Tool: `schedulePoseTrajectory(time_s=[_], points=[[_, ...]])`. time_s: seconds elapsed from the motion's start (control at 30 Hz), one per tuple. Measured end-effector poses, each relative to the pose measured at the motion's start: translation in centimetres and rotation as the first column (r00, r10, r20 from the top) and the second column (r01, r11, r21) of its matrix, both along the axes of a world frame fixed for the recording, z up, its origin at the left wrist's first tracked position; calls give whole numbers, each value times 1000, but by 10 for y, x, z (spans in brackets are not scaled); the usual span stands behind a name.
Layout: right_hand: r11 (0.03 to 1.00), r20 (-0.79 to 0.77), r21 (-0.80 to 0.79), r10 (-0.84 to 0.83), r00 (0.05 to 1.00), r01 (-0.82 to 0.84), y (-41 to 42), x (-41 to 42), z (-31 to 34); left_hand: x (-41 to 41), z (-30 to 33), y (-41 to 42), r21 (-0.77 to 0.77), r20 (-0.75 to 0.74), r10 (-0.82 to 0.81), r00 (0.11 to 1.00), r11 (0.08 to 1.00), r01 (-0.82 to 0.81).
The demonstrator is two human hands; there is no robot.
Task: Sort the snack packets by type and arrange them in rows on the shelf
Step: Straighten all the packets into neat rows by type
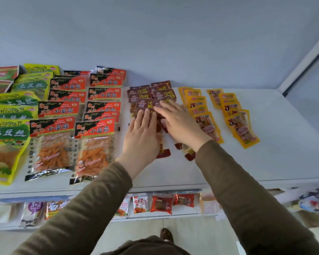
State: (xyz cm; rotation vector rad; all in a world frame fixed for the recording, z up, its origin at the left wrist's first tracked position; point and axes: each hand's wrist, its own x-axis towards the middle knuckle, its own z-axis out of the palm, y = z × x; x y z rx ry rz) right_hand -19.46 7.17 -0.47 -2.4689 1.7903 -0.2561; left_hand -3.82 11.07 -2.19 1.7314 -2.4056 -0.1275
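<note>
Shelf [265,162], white, carries packets in overlapping rows from back edge to front edge: green-yellow packets [9,129] at the left end, red-black packets [53,126] beside them, yellow packets [206,118] rightward. Mid-shelf, left hand [142,137] and right hand [179,124] press flat, fingers straight, gripping nothing, on maroon packets [151,94].

A plain pale blue-grey wall [155,34] fills the back. A white frame [306,57] runs slantwise at the right, maybe the edge of a window or door. Down below, the floor [191,234] is light and smooth. The light is soft and even.
</note>
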Motion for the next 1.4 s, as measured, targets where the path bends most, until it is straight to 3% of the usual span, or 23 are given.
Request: schedulePoseTrajectory(time_s=[0.1,0.27,0.5,0.57,0.6,0.63,0.7,0.77,0.87,1.1,1.4], points=[[999,-147,22,-29,989,33,-11,-15,-8,-19,-5,-17,46,15,46,999,998,-46],[993,-157,-92,-84,984,70,-23,-45,-12,-21,-7,-25,46,68,49,997,998,-52],[991,-178,-29,-133,975,130,-16,-77,11,-36,2,-25,44,101,105,989,993,-110],[996,-19,-77,-48,999,46,-6,-79,31,-40,2,-18,8,94,100,991,995,-101],[999,145,-43,17,989,-11,-1,-77,44,-41,1,-15,7,94,101,990,995,-102],[995,342,52,63,938,-86,2,-72,57,-40,0,-13,20,102,106,989,994,-108],[927,686,284,-18,727,-246,0,-55,73,-39,-7,-12,71,126,121,985,989,-131],[848,791,449,-231,566,-281,-14,-34,70,-38,-14,-13,115,112,139,984,982,-151],[810,678,581,-428,598,-80,-50,-8,43,-42,-18,-17,112,74,141,987,983,-148],[823,579,526,-532,618,215,-113,10,16,-48,-7,-24,123,73,69,995,989,-78],[786,674,590,-605,425,184,-142,30,13,-40,-12,-13,102,-7,64,998,993,-63]])
